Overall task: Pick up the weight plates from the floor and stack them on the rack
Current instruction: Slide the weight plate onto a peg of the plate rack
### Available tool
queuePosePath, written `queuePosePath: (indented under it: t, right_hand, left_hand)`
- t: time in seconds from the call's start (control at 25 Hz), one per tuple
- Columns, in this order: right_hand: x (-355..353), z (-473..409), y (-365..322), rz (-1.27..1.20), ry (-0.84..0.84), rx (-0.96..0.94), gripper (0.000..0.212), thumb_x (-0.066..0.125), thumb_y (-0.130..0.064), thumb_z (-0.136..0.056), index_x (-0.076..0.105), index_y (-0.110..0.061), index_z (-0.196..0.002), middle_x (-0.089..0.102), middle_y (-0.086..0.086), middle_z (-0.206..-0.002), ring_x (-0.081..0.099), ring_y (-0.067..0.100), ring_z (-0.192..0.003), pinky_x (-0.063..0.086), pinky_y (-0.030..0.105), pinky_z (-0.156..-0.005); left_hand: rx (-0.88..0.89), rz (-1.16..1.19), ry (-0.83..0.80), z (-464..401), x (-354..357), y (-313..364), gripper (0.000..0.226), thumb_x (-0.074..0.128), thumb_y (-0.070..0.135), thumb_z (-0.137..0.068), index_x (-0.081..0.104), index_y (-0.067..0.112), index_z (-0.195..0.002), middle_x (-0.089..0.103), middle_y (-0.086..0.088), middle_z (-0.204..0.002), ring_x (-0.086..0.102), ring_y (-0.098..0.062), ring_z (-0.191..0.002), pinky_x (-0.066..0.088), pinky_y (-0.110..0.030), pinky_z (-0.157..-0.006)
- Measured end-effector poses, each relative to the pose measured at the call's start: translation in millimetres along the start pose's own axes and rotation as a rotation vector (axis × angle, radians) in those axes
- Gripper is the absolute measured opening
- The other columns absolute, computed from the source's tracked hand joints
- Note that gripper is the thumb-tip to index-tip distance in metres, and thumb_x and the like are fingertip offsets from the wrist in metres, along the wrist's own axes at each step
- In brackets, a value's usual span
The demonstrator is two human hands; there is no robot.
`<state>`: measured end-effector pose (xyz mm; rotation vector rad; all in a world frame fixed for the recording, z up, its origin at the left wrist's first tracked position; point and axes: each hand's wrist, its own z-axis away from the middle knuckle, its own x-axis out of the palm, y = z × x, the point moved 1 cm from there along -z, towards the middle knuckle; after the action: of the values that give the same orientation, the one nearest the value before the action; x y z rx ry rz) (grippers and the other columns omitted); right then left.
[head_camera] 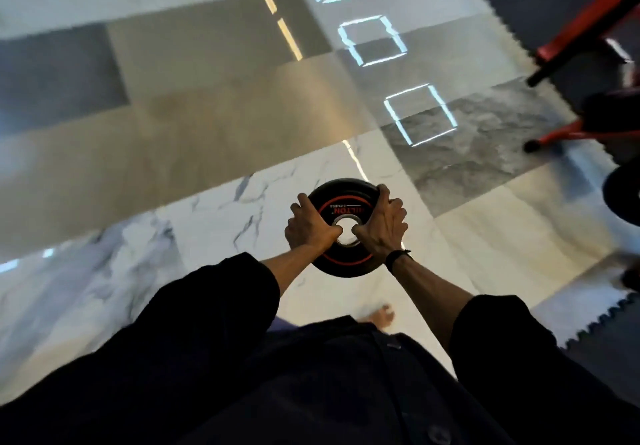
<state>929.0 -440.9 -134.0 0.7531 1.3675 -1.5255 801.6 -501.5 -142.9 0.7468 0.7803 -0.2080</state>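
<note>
Both my hands grip the weight plate (341, 226) out in front of me over the floor (207, 133) — left hand (309, 228) and right hand (380, 224) curled over the rim, thumbs at the centre hole. Probably heavy, rigid, smooth — rim-and-hole hold suits it. Red rack (588, 22) sits far right.

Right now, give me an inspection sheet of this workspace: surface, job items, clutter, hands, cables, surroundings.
Surface: glossy tiled floor in white marble and grey, with bright digit-shaped reflections; dark foam mat at the right edge.
Job's things: one black weight plate with a red ring, carried flat above the floor; red rack at upper right, only partly in view; part of another dark plate at the right edge.
Clutter: nothing seen.
Hands: left hand and right hand both grip the plate's rim, thumbs at the centre hole.
Cables: nothing seen.
Surroundings: dark sleeves, a wristband on the right wrist, a bare foot below.
</note>
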Motion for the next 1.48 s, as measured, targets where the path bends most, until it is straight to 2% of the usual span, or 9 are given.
queuePosePath:
  t: [0.2,0.4,0.48,0.56,0.76,0.92,1.12,1.24,1.48]
  right_hand:
    - [-120,-59,83,-0.113,0.303,0.062,0.086,0.069,-0.018,-0.061,0.028,-0.023,-0.136,0.04,0.013,-0.112,0.042,0.037,-0.108,0.041,0.051,-0.088]
    - [-256,-117,189,-0.15,0.617,0.11,0.088,0.068,-0.023,-0.062,0.03,-0.02,-0.141,0.042,0.015,-0.115,0.043,0.038,-0.109,0.042,0.048,-0.089]
    - [-296,-132,228,-0.142,0.732,0.14,0.089,0.064,-0.028,-0.06,0.032,-0.017,-0.143,0.045,0.017,-0.118,0.044,0.038,-0.111,0.042,0.049,-0.09]
    - [-332,-151,259,-0.144,0.829,0.178,0.089,0.067,-0.024,-0.06,0.034,-0.016,-0.142,0.046,0.016,-0.115,0.045,0.037,-0.109,0.042,0.047,-0.088]
    - [-396,-210,346,-0.073,1.015,0.326,0.088,0.069,-0.023,-0.056,0.032,-0.021,-0.136,0.047,0.014,-0.11,0.048,0.035,-0.102,0.046,0.047,-0.081]
    - [-426,-259,401,-0.025,1.083,0.451,0.092,0.077,-0.028,-0.057,0.034,-0.019,-0.137,0.048,0.015,-0.112,0.048,0.034,-0.105,0.047,0.049,-0.084]
    - [-468,-295,460,-0.05,1.135,0.655,0.095,0.079,-0.04,-0.058,0.034,-0.018,-0.14,0.047,0.013,-0.118,0.046,0.033,-0.111,0.044,0.05,-0.09]
    - [-482,-311,495,-0.047,1.148,0.71,0.094,0.077,-0.037,-0.058,0.033,-0.021,-0.139,0.047,0.012,-0.118,0.045,0.03,-0.113,0.044,0.051,-0.091]
    - [-501,-348,588,-0.093,1.128,0.775,0.096,0.078,-0.031,-0.057,0.032,-0.02,-0.141,0.047,0.011,-0.121,0.044,0.028,-0.114,0.044,0.049,-0.092]
  left_hand:
    - [0.348,-0.007,0.066,2,37,166,0.093,0.082,0.044,-0.062,0.029,0.015,-0.133,0.05,-0.011,-0.129,0.058,-0.037,-0.111,0.051,-0.046,-0.089]
    - [0.687,0.151,0.075,24,107,343,0.094,0.083,0.044,-0.059,0.031,0.019,-0.133,0.05,-0.008,-0.131,0.059,-0.036,-0.112,0.053,-0.049,-0.09]
    - [0.779,0.138,0.084,32,134,403,0.096,0.083,0.043,-0.06,0.031,0.018,-0.136,0.05,-0.009,-0.134,0.058,-0.037,-0.114,0.052,-0.049,-0.091]
    - [0.862,0.138,0.08,41,154,456,0.097,0.083,0.044,-0.058,0.031,0.018,-0.136,0.05,-0.009,-0.132,0.058,-0.036,-0.112,0.052,-0.049,-0.09]
    - [1.056,0.169,-0.016,35,226,583,0.094,0.084,0.04,-0.057,0.033,0.017,-0.133,0.053,-0.007,-0.125,0.06,-0.033,-0.108,0.054,-0.045,-0.085]
    - [1.166,0.183,-0.135,16,283,666,0.093,0.085,0.039,-0.057,0.036,0.017,-0.132,0.056,-0.006,-0.121,0.061,-0.029,-0.107,0.053,-0.042,-0.084]
    - [1.316,0.123,-0.281,19,339,758,0.099,0.083,0.04,-0.061,0.034,0.012,-0.141,0.05,-0.008,-0.13,0.056,-0.029,-0.115,0.051,-0.041,-0.086]
    - [1.404,0.099,-0.351,20,371,794,0.098,0.082,0.045,-0.06,0.035,0.012,-0.139,0.051,-0.007,-0.126,0.06,-0.028,-0.109,0.055,-0.042,-0.083]
    - [1.422,0.014,-0.418,24,460,857,0.097,0.081,0.046,-0.06,0.033,0.013,-0.137,0.049,-0.006,-0.123,0.059,-0.027,-0.107,0.055,-0.044,-0.083]
